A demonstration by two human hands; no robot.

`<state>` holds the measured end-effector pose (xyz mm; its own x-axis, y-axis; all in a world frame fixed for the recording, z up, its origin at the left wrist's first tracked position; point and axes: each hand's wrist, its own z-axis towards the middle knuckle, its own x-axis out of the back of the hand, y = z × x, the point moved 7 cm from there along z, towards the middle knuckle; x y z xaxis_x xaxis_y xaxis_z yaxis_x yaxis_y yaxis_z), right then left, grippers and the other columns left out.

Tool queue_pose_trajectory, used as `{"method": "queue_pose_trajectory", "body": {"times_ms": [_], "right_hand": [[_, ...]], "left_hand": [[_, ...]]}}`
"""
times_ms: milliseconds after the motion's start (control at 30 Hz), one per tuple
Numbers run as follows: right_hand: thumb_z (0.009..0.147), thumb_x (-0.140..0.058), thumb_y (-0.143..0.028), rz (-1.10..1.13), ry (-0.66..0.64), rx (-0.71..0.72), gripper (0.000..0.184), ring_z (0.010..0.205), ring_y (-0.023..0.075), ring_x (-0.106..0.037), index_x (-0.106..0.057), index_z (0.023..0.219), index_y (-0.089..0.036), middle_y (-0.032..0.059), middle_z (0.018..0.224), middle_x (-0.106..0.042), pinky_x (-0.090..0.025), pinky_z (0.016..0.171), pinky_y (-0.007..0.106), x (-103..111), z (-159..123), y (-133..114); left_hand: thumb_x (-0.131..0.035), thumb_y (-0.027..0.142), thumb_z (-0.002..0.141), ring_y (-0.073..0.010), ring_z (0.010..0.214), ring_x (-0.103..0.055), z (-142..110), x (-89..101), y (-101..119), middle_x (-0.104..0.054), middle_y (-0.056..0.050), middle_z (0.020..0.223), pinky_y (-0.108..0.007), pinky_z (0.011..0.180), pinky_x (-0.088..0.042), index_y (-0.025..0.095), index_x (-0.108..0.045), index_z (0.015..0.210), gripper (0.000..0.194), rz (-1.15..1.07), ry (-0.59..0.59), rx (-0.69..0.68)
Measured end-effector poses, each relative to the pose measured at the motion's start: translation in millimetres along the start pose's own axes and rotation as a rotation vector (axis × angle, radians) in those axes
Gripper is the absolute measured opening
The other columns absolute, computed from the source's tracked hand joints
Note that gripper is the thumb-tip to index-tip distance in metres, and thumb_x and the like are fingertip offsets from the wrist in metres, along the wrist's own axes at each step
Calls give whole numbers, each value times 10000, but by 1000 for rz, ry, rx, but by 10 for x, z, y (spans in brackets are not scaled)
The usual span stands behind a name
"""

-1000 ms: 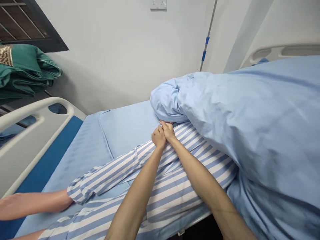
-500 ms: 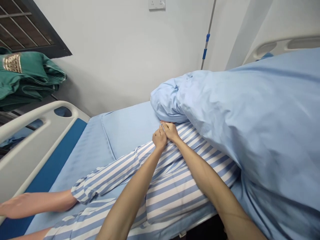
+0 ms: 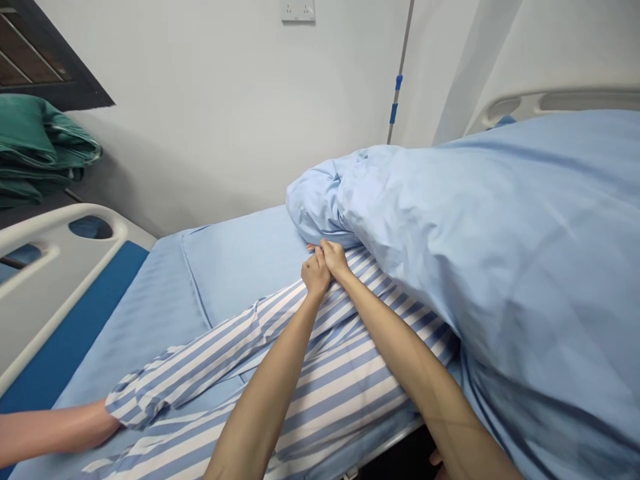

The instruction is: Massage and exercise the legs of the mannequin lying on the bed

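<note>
Mid-frame, the left hand [image 3: 316,275] and right hand [image 3: 335,260] pinch the striped hospital gown [image 3: 345,373], fingers closed on its cloth, just under the bunched blue duvet [image 3: 450,233], so a hard tug could drag the duvet or rip the gown.

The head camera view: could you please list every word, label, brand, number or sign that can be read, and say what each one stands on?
None can be read. The wall socket plate shows no legible marking, and the blue bands on the metal pole carry none that can be made out.
</note>
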<state>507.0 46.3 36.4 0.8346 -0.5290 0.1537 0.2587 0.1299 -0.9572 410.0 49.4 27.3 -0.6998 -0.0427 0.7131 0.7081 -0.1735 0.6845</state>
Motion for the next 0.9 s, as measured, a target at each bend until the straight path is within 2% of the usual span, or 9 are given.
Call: {"method": "queue_pose_trajectory", "body": {"times_ms": [100,200,300,400,567,667,767,833,900], "right_hand": [[920,-513,-387,-279,-60,107,335,756,199,-613,-628,664,-204,50,662,-650,-413,703,277,28,8,-116],[932,-498,-358,-394,-54,136,328,781,198,-622,-647,686,-199,72,729,-694,-394,705,268,112,-11,-95],[963,-413,-348,-354,-25,95,399,736,180,-604,-643,680,-187,72,744,-704,-377,680,261,181,-31,32],[959,-396,-355,-277,5,108,412,687,162,-566,-606,648,-183,50,703,-677,-364,660,255,203,-30,91],[941,-390,-400,-84,46,102,434,593,135,-465,-457,562,-200,-12,552,-511,-345,605,249,241,44,106],[925,-407,-427,73,90,22,428,564,120,-401,-383,553,-216,-36,520,-418,-335,572,244,296,100,164],[925,-392,-431,135,138,-41,410,574,120,-399,-377,573,-219,-34,537,-427,-351,582,243,365,111,195],[934,-373,-411,50,135,-4,406,586,125,-421,-388,578,-216,-21,558,-464,-353,597,247,405,94,124],[939,-376,-385,-124,115,96,393,592,132,-440,-401,586,-214,-6,572,-491,-344,614,253,434,64,-16]], "left_hand": [[-298,297,989,-233,898,-650,7,-11,-6,-730,-154,995,-310,774,-412,157,-739,973,462,43,-32,-23],[-314,342,982,-242,901,-650,2,-20,-2,-730,-149,1000,-315,774,-412,172,-737,974,456,25,-28,-44],[-254,399,989,-244,898,-648,8,-25,-1,-732,-147,959,-321,787,-416,180,-743,902,543,-18,-8,-41],[-284,389,967,-218,811,-637,89,-27,46,-720,-121,818,-299,750,-421,172,-715,744,532,-112,-17,-45],[-299,331,931,-161,659,-591,257,-15,187,-652,-69,656,-254,642,-413,155,-637,628,487,-382,83,19],[-286,322,944,-172,725,-615,212,-124,265,-686,-85,729,-259,677,-419,163,-651,649,496,-294,66,53],[-298,330,961,-203,863,-637,111,-220,341,-726,-103,887,-282,764,-420,186,-699,733,484,-105,14,-11],[-281,340,975,-214,891,-640,69,-251,354,-730,-109,943,-292,780,-416,194,-718,791,496,-27,-18,-45],[-271,341,985,-218,889,-641,61,-264,346,-729,-119,964,-293,769,-414,190,-726,840,500,17,-48,-65]]}}
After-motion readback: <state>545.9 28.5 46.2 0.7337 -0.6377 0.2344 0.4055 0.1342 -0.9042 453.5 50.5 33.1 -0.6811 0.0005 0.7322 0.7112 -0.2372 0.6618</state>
